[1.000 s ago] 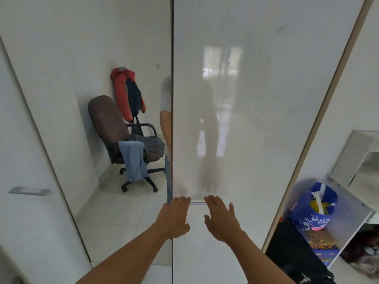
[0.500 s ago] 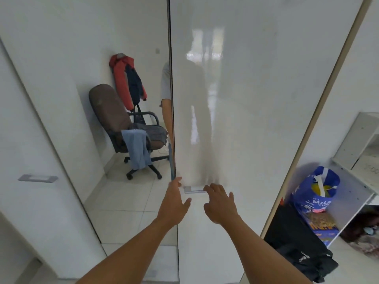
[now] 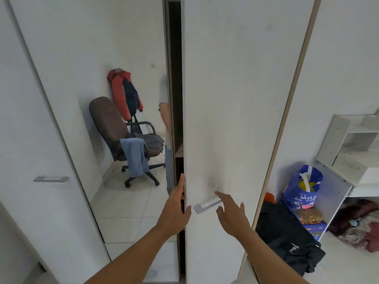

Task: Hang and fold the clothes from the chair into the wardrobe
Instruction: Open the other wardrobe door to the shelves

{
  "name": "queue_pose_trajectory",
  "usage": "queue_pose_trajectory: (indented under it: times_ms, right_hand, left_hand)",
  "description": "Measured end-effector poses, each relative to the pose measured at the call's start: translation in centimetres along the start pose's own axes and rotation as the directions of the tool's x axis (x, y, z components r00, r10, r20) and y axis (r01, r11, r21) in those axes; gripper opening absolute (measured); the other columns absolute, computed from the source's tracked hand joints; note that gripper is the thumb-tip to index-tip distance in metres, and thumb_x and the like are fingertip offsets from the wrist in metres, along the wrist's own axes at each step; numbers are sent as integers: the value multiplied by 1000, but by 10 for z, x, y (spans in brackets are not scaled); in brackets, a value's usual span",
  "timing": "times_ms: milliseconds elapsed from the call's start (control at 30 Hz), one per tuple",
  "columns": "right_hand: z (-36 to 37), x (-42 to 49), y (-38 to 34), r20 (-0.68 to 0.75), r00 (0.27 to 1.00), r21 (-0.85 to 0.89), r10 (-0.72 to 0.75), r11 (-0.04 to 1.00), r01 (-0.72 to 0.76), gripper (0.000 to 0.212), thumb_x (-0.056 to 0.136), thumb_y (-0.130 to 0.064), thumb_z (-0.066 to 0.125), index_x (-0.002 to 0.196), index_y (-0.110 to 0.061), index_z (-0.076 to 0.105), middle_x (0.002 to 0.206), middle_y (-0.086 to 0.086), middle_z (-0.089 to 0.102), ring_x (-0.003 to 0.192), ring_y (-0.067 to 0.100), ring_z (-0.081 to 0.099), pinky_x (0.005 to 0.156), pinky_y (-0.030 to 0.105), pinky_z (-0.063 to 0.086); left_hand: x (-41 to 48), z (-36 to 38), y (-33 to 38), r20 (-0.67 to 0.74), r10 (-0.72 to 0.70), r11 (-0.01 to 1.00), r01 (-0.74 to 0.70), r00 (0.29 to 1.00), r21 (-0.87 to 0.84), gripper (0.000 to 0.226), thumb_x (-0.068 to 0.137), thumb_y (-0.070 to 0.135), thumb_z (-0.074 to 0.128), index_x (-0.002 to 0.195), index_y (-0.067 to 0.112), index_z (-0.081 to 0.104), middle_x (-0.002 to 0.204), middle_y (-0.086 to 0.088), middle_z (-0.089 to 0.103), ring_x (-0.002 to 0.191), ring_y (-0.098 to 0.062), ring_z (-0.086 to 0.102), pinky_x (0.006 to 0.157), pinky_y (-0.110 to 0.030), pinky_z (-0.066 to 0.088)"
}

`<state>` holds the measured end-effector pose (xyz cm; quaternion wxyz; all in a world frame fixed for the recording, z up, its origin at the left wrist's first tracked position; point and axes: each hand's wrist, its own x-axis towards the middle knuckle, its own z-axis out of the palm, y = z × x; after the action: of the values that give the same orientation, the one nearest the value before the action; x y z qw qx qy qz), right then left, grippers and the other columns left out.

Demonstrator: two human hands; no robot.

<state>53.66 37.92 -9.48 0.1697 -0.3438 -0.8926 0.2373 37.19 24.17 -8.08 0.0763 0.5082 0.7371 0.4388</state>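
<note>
Left hand (image 3: 176, 210): fingers straight, pointing up along the left edge of the tall white wardrobe door (image 3: 235, 99), thumb tip on the door's front face. Can't tell if the fingertips hook behind the edge.

Right hand (image 3: 232, 215): fingers spread and loose, gripping nothing. The index finger is over the right end of the flat grey metal door handle (image 3: 205, 207); contact unclear.

Delta vs 0.5 s ago: doors met at a thin seam then, with the right fingers at the handle. Now a dark vertical gap (image 3: 176, 89) is open between the white door and the mirrored door panel (image 3: 102, 48) on its left, and the handle reads tilted. Interior too dark to read.

On the floor right of the door is a black fabric bag (image 3: 287, 234). Behind it a blue printed plastic bag (image 3: 301, 187) sits against a white shelf unit (image 3: 336, 187).

Far, seen in the mirror: brown-backed black swivel office chair (image 3: 107, 117), placed as before. A light blue garment (image 3: 134, 158) is draped over its armrest and a grey garment (image 3: 152, 140) lies on the seat. A red-and-navy jacket (image 3: 123, 93) hangs on the wall behind.
</note>
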Motion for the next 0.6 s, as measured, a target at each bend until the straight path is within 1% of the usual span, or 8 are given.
queue_pose_trajectory:
  times_ms: [67,133,267,367,433,500,533,600]
  right_hand:
    - [-13,-21,-8,-161,986,110,-52,991,70,46,107,-29,37,150,-41,27,155,-15,32,141,8,38,122,34,21]
    - [-34,-41,-29,-258,961,140,-97,981,136,46,107,-38,36,151,-42,23,158,-16,28,139,-1,32,110,11,20]
    - [-82,-84,-73,-408,896,140,-174,958,250,54,102,-52,35,150,-53,11,158,-31,14,137,-13,18,107,7,13]
    - [-111,-116,-89,-473,846,54,-244,951,305,56,102,-54,32,145,-62,-2,152,-43,-3,138,-22,5,106,0,4]
    - [-126,-135,-90,-492,838,7,-236,961,275,55,103,-52,32,147,-59,0,157,-37,2,135,-25,1,105,-1,3]
    - [-139,-154,-85,-523,828,-27,-203,975,223,54,104,-48,34,154,-46,11,162,-18,14,128,-32,5,97,-7,10]
    - [-145,-164,-80,-544,820,-27,-177,981,194,53,105,-45,34,155,-39,17,162,-11,18,127,-31,9,92,-10,14]
    - [-161,-182,-68,-578,808,-34,-117,992,119,53,105,-44,32,155,-30,24,161,-4,21,134,-17,23,91,-8,17]
  left_hand:
    - [-17,4,11,37,38,999,-38,999,-10,108,89,22,70,153,46,-13,139,19,37,118,5,49,102,-34,51]
    - [-31,8,25,61,65,998,-65,996,-15,111,87,25,73,153,46,-14,136,11,45,114,-4,55,97,-34,54]
    - [-55,18,60,126,160,987,-160,979,-8,116,84,28,77,151,50,-15,136,11,46,107,-8,58,93,-25,55]
    - [-72,32,84,192,223,975,-222,956,-25,116,84,28,77,150,52,-16,142,12,44,101,-8,61,88,-25,57]
    - [-83,44,99,238,241,969,-249,941,3,114,86,29,74,149,53,-18,148,11,44,89,-3,63,80,-15,55]
    - [-94,60,116,289,285,957,-291,914,-22,111,87,27,72,148,55,-16,154,6,39,92,-1,64,80,-11,54]
    - [-98,68,126,316,312,948,-313,896,-50,110,87,26,71,147,58,-15,159,6,30,101,-4,64,85,-16,55]
    - [-106,84,152,373,335,939,-340,865,-56,107,88,24,71,149,55,-11,164,9,15,119,-12,60,97,-33,55]
